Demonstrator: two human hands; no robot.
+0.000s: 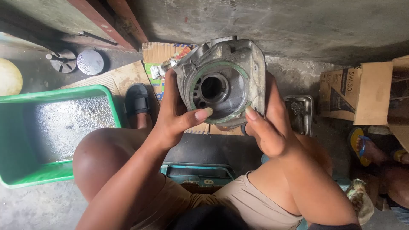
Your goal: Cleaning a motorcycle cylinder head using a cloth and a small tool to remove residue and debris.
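Note:
Both hands hold up a grey cast-metal engine housing with a round bore in its middle and a green gasket ring around the opening. My left hand grips its left side, thumb pressed on the lower rim. My right hand grips the right side, thumb on the lower right rim. The housing's open face is turned toward me, above my knees.
A green plastic tub of oily liquid sits at the left. Flattened cardboard lies under a black sandal. A small metal tray stands right of the housing, a cardboard box beyond. Another person's sandalled foot is at the right edge.

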